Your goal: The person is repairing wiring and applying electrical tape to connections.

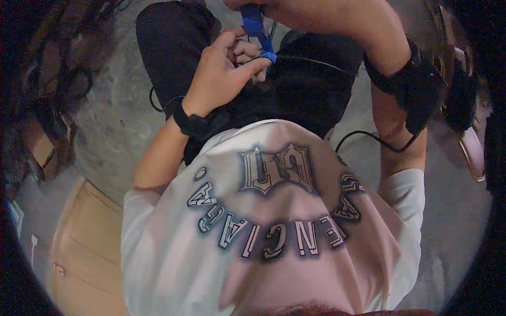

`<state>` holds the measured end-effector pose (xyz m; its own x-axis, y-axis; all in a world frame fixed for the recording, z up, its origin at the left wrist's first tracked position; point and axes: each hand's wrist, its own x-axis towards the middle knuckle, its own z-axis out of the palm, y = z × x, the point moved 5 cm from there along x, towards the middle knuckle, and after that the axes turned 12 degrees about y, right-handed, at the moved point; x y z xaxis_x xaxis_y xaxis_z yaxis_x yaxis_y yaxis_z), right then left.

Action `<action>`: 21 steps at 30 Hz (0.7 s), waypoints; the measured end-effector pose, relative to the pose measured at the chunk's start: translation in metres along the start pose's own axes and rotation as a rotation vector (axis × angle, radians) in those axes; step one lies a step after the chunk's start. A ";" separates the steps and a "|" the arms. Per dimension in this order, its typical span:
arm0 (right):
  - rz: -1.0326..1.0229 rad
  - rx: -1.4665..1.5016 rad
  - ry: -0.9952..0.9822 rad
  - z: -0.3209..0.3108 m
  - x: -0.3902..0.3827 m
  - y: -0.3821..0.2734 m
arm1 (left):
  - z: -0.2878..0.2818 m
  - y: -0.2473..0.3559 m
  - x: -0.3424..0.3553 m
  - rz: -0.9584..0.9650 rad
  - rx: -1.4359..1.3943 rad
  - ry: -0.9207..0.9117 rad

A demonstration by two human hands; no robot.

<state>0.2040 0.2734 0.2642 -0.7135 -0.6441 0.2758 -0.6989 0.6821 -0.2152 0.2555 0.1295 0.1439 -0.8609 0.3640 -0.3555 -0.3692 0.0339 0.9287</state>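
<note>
Basically, the blue strip (253,22) runs far and slightly left from the left hand (224,73), whose thumb and fingers pinch its near end; long axis near-far. Right hand (239,3) is at the far end, mostly cropped, can't tell its grip. Thin dark cable (311,60) leads right from the pinch.

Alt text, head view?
The left hand pinches a blue tape strip over black trousers, a thin dark cable leading right; the cropped right hand is beside the strip at the top edge. Below, a printed white T-shirt.
</note>
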 end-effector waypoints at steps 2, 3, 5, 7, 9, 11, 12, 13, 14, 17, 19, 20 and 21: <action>-0.037 0.037 0.088 -0.006 -0.004 -0.001 | 0.006 0.004 0.007 0.019 0.129 -0.106; -0.049 0.041 0.091 -0.005 -0.003 -0.004 | 0.003 0.006 0.009 0.022 0.130 -0.093; -0.108 0.041 0.086 -0.007 -0.003 -0.016 | 0.002 0.008 0.011 0.111 0.384 -0.184; -0.118 0.107 0.088 -0.007 -0.006 -0.025 | 0.001 0.003 0.016 0.131 0.487 -0.198; -0.118 0.164 0.086 0.000 -0.012 -0.050 | -0.004 -0.006 0.025 0.158 0.586 -0.223; 0.291 0.178 0.735 -0.012 -0.026 -0.065 | -0.016 -0.025 0.037 0.389 0.545 -0.222; 0.418 0.215 0.959 -0.014 -0.034 -0.071 | -0.026 -0.026 0.035 0.441 0.547 -0.207; 0.312 0.220 0.779 -0.007 -0.025 -0.081 | -0.035 -0.026 0.031 0.493 0.546 -0.190; 0.202 0.223 0.600 0.001 -0.017 -0.091 | -0.045 -0.031 0.026 0.357 0.421 -0.250; 0.020 0.140 0.117 0.005 -0.008 -0.119 | -0.023 0.002 0.022 0.060 0.220 -0.402; -0.064 -0.040 0.072 0.015 -0.009 -0.139 | -0.023 0.004 0.021 -0.109 0.199 -0.405; -0.081 -0.128 0.097 0.022 -0.013 -0.143 | -0.026 0.004 0.021 -0.033 0.290 -0.463; -0.095 -0.216 0.123 0.028 -0.017 -0.148 | -0.026 0.006 0.020 0.042 0.382 -0.521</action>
<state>0.3178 0.1734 0.2649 -0.6245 -0.6710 0.3996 -0.7263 0.6871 0.0187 0.2271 0.1123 0.1392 -0.5537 0.7731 -0.3094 -0.1050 0.3038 0.9469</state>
